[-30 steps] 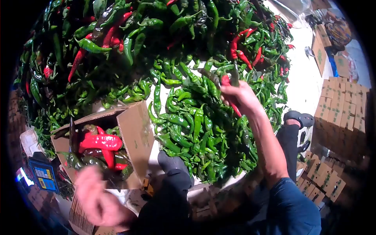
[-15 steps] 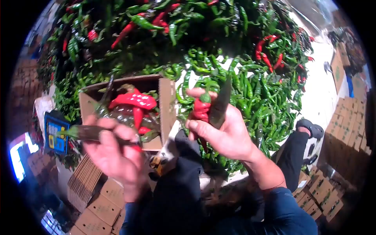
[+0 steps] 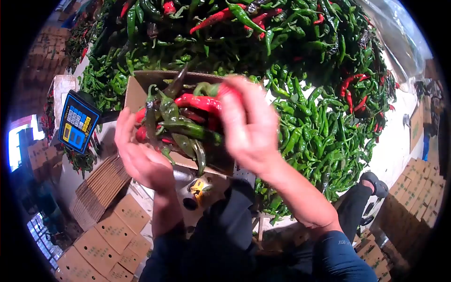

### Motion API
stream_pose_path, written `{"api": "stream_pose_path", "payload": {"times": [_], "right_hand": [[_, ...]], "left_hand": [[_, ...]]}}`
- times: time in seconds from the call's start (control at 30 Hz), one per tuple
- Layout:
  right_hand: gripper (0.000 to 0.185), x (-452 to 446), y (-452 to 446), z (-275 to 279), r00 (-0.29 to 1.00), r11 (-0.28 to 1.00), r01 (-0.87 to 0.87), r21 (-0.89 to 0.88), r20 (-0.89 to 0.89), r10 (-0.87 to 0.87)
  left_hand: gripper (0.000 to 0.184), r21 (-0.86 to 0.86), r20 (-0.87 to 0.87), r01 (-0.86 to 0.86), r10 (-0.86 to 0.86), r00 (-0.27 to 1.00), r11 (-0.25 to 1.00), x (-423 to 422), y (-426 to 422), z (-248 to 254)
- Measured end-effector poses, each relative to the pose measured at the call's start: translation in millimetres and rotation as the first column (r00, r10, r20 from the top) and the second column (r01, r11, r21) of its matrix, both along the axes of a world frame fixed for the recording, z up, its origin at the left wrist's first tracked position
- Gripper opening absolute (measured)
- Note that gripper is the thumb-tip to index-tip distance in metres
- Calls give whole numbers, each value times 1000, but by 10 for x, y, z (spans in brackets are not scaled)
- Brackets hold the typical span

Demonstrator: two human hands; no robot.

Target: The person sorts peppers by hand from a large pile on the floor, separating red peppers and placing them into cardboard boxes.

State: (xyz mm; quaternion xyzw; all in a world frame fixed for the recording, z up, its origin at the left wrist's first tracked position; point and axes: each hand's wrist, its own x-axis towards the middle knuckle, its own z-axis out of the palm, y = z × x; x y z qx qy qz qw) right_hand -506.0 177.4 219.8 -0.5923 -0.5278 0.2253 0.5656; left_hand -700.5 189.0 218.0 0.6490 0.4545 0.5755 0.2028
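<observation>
A cardboard box [image 3: 135, 94] holds dark green, brownish and red peppers [image 3: 190, 129]. My left hand [image 3: 145, 157] is at its near left side, fingers stretched and slightly parted, with nothing visible in them. Over the box's right side, my right hand [image 3: 251, 127] has its fingers closed around a red pepper [image 3: 229, 91] with a green stem end pointing left. Its fingers hide part of that pepper and the box's right wall. A long red pepper [image 3: 195, 100] lies across the top of the contents.
Behind the box rises a large heap of green and red peppers [image 3: 225, 49]; smaller green ones [image 3: 307, 136] spread to the right. A blue scale display [image 3: 79, 122] stands left. Flattened cartons [image 3: 101, 188] and stacked boxes [image 3: 101, 244] sit lower left. Another person's shoe [image 3: 374, 184] shows at right.
The dark pepper has left my left hand, which now lies open at the box. My right hand has moved left over the box with a red pepper. The view has shifted.
</observation>
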Motion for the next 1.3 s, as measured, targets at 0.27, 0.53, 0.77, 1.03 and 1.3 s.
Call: {"api": "stream_pose_path", "payload": {"times": [0.27,0.53,0.77,1.03,1.3], "right_hand": [[20,1406,-1187,236,832,845,16,-534,-462,-307],[37,2108,-4429,-148,395,559,336,-758,-425,-815],[20,2175,-6345,556,280,126,864,-487,258,-925],[23,2176,-9237,1072,-232,-599,787,-148,828,-510],[37,2304,-9518,1596,-78,-525,695,-491,674,-734]], "left_hand": [[53,-114,-901,76,-135,412,991,286,-50,186],[74,178,-939,104,138,314,978,335,262,433],[54,129,-935,179,60,349,975,632,424,188],[43,-68,-955,193,-120,271,979,660,116,486],[42,-158,-815,215,-250,523,964,386,414,387]]}}
